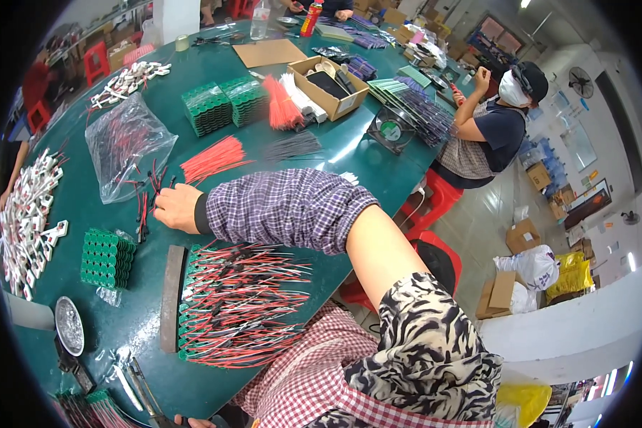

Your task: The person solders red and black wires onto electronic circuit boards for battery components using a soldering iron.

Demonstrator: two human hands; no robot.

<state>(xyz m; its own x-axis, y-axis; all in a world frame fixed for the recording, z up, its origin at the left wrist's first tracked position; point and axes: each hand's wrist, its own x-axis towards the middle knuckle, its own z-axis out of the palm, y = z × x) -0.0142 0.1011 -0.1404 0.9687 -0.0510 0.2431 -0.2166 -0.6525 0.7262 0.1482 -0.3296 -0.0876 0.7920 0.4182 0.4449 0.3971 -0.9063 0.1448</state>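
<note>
My right hand point(179, 208) reaches across the green table from the right, its wrist in a black cuff and purple plaid sleeve. Its fingers are closed at a small bunch of red and black wires point(143, 210) with dark connectors. Below that forearm lie green circuit boards point(187, 314) in a row, with many red, white and black wires point(246, 303) fanning to the right. A dark bar point(172, 298) lies along their left side. Only some fingers of my left hand point(195, 422) show at the bottom edge, near a slim metal tool point(144, 385); their grip is hidden.
A clear plastic bag point(128, 146) and a green board stack point(107, 258) lie nearby. White connectors point(32, 217) heap at the left. Beyond are red wires point(214, 158), board stacks point(207, 108) and a cardboard box point(329, 89). A masked co-worker point(496, 128) sits at the right, near a fan point(391, 130).
</note>
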